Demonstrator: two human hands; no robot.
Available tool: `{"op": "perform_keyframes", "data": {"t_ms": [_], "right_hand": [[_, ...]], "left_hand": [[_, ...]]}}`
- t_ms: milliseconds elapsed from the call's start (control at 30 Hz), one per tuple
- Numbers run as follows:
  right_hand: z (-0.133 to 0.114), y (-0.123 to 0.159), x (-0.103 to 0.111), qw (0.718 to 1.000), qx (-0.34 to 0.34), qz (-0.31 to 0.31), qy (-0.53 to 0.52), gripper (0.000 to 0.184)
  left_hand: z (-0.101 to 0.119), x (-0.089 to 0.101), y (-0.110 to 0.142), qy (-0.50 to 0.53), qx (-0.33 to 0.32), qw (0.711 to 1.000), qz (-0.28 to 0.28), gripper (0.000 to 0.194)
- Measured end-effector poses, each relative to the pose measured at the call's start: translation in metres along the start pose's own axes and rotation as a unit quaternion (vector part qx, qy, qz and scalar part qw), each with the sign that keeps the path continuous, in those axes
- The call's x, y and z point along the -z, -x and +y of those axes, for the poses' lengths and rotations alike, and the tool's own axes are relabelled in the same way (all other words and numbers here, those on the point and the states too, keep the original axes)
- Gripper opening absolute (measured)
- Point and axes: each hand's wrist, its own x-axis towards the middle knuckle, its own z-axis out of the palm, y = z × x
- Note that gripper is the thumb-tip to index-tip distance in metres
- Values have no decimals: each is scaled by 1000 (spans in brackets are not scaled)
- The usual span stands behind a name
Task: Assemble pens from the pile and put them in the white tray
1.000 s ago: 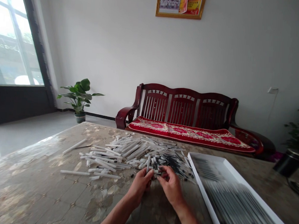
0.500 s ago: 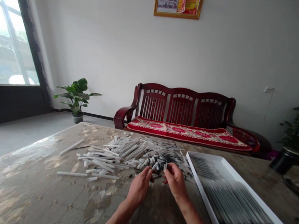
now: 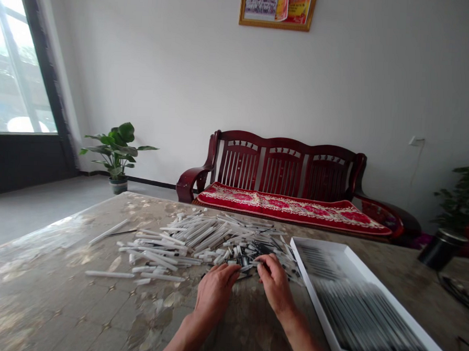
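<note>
Reaching to the near edge of the pile, the left hand point(image 3: 214, 295) lies half-closed and the right hand point(image 3: 275, 290) curls downward; neither seems to hold anything, though the view is poor. The pile of white pen barrels point(image 3: 200, 236) sits on the table point(image 3: 47, 291), beside a white tray point(image 3: 315, 300) of black pens point(image 3: 369, 313).

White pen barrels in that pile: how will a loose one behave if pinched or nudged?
A loose white plastic pen barrel will probably roll when nudged, being round on a glossy table. It looks stiff and straight, likely light if hollow. Barrels crossing in the pile may shift together.
</note>
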Motion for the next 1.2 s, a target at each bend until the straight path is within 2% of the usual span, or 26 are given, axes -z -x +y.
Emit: {"op": "perform_keyframes", "data": {"t_ms": [133, 233, 400, 567, 833, 967, 1100, 1200], "right_hand": [[-3, -1, 2, 996, 70, -8, 46, 17], [-2, -3, 7, 994, 95, -6, 60, 18], [3, -4, 15, 994, 82, 11, 69, 17], [-1, -1, 12, 994, 91, -10, 66, 17], [-7, 3, 7, 991, 90, -48, 88, 19], [-10, 3, 4, 993, 14, -57, 99, 18], [-13, 1, 2, 984, -134, -86, 73, 16], [-17, 1, 4, 967, -230, -108, -7, 21]], "left_hand": [[0, 1, 1, -11, -11, 1000, -4, 31], [-1, 1, 0, -8, -9, 1000, -2, 31], [-2, 3, -3, -7, -6, 1000, 7, 31], [-1, 2, -2, -12, -25, 1000, -1, 30], [-4, -1, -1, -36, -65, 997, 22, 25], [-2, -1, 1, -68, -95, 992, 52, 22], [3, 0, 4, -107, -128, 982, 84, 20], [4, -1, 5, -93, -135, 983, 83, 20]]}}
